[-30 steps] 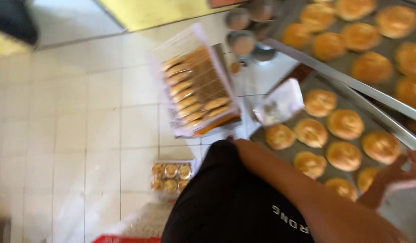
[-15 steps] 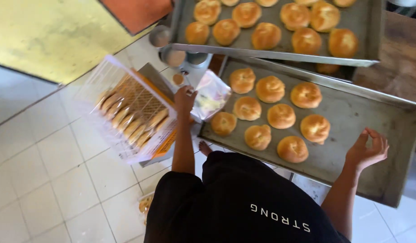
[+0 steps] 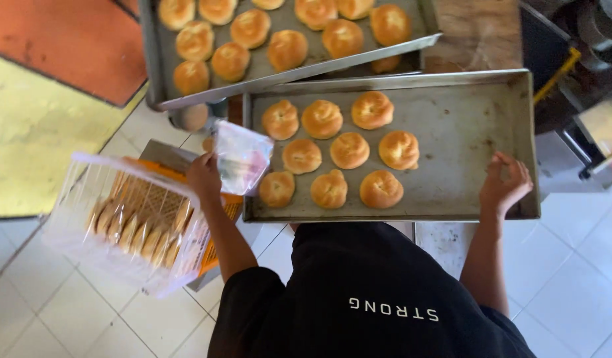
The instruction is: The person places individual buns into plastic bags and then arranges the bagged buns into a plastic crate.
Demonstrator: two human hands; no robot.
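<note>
My left hand (image 3: pixel 205 176) pinches a small clear plastic bag (image 3: pixel 241 158) at the near left corner of a large metal tray (image 3: pixel 465 132). Several golden round buns (image 3: pixel 330 151) lie in three rows in the left half of that tray. My right hand (image 3: pixel 508 184) rests on the tray's near rim at the right, with its fingers spread over the bare metal and nothing in it. My black shirt (image 3: pixel 379 298) fills the bottom of the head view.
A second tray (image 3: pixel 153 73) of buns lies tilted over the first one's far left corner. A clear plastic pack of buns (image 3: pixel 130 222) sits on an orange crate (image 3: pixel 216 248) at the left. Below is a white tiled floor (image 3: pixel 571 285), and metal equipment (image 3: pixel 584 99) stands at the right.
The view has swung, so the near tray now lies square in front of me. My right hand has come down onto the tray's near rim. My left hand still holds the bag at the corner.
</note>
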